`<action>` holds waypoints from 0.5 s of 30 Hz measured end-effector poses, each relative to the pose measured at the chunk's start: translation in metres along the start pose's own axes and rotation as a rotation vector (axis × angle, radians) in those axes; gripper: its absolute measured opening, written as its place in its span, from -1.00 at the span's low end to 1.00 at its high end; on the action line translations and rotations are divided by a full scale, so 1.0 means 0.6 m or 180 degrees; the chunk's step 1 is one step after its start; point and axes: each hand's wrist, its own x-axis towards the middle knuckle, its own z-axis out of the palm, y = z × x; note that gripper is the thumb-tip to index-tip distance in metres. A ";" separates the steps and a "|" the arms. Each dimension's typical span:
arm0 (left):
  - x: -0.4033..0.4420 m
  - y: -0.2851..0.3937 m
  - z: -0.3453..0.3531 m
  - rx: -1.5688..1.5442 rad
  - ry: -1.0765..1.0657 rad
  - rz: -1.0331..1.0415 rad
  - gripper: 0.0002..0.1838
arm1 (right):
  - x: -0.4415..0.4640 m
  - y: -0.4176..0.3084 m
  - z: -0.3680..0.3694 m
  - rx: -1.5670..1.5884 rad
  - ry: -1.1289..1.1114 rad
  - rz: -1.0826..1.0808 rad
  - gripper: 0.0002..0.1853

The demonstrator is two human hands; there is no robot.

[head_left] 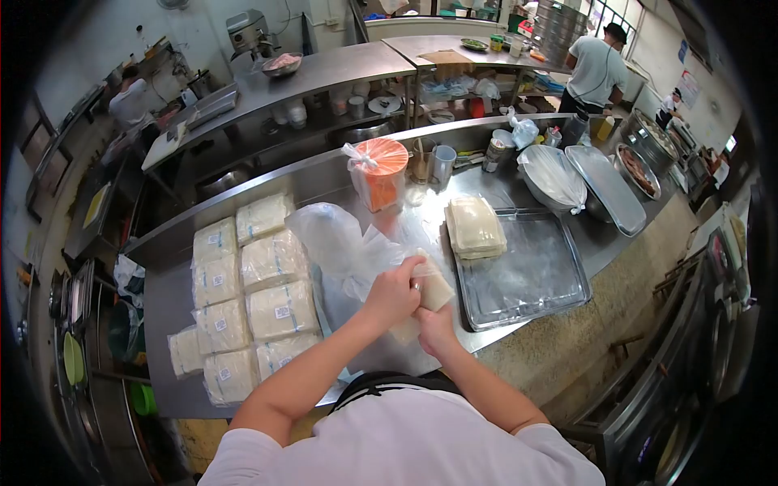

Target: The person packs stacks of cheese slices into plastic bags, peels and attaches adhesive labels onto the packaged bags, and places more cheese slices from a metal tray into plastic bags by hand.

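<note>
Both hands meet over the steel table around a stack of pale, flat wrapper sheets (pixel 436 290). My left hand (pixel 393 290) is closed on the stack's upper left side, with clear plastic film (pixel 344 247) bunched beside it. My right hand (pixel 438 330) grips the lower end, its fingers partly hidden. To the right, another pale stack (pixel 475 227) lies on the back left corner of a metal tray (pixel 531 279). On the left, several plastic-wrapped packs (pixel 279 309) with printed labels sit in rows.
Behind my hands stands an orange container in plastic (pixel 381 174), beside a clear cup (pixel 442 164). A plastic-covered bowl (pixel 551 174) and a lidded tray (pixel 608 190) are at the back right. Other people (pixel 598 69) stand farther off beyond the tables.
</note>
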 end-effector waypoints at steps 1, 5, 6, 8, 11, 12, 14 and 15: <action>0.016 -0.006 0.007 0.0049 0.0156 0.0120 -0.73 | -0.001 0.008 -0.008 -0.0369 -0.0171 0.0128 -0.44; 0.045 -0.022 0.031 0.0680 -0.0429 0.0223 -0.74 | -0.004 0.054 -0.018 -0.0771 -0.0423 0.0307 -0.48; 0.041 -0.022 0.039 0.0657 -0.0730 0.0508 -0.71 | -0.004 0.064 -0.014 -0.0604 -0.0393 0.0273 -0.51; 0.018 -0.020 0.050 0.0613 -0.1336 0.1078 -0.64 | 0.008 0.080 -0.029 0.0654 -0.0476 0.0953 -0.50; -0.034 -0.014 0.058 0.0341 -0.1049 0.0926 -0.68 | 0.047 0.129 -0.101 0.1672 -0.0544 0.1442 -0.50; -0.056 -0.022 0.067 0.0055 -0.0601 0.0638 -0.77 | 0.059 0.139 -0.119 0.1859 -0.0567 0.1501 -0.51; -0.098 -0.051 0.065 0.0464 -0.0234 0.0385 -0.86 | 0.064 0.123 -0.119 0.1646 -0.0242 0.1366 -0.45; -0.114 -0.066 0.063 0.0668 -0.0050 0.0256 -0.87 | 0.065 0.109 -0.114 0.1536 -0.0081 0.1301 -0.42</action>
